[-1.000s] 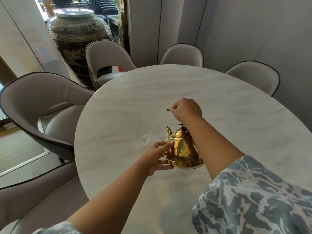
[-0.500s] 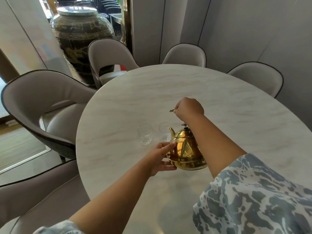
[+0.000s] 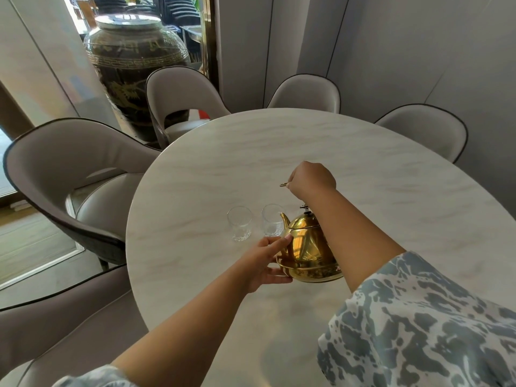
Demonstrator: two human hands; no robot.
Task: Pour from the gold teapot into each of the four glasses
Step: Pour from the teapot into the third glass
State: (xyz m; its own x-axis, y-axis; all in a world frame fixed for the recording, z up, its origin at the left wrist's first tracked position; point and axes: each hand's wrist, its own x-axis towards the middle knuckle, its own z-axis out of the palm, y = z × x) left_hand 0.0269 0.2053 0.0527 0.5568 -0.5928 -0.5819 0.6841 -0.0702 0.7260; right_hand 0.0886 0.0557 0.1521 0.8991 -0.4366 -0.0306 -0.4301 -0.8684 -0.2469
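The gold teapot (image 3: 307, 248) hangs just above the round marble table (image 3: 363, 169), spout pointing left toward two clear glasses. My right hand (image 3: 311, 178) is closed on the teapot's thin handle above the lid. My left hand (image 3: 268, 258) rests against the teapot's left side and base, fingers spread on the metal. One empty glass (image 3: 240, 223) stands to the left. A second glass (image 3: 272, 223) stands right beside the spout tip. Other glasses are hidden behind the teapot and my right arm.
Grey upholstered chairs ring the table: a large one at the left (image 3: 69, 174), others at the far side (image 3: 181, 99) (image 3: 307, 93) (image 3: 424, 129). A big dark ornamental jar (image 3: 134, 65) stands behind the far left chair.
The teapot and both hands hold nearly the same pose; the teapot sits a touch lower and closer to the second glass. The camera view has shifted slightly.
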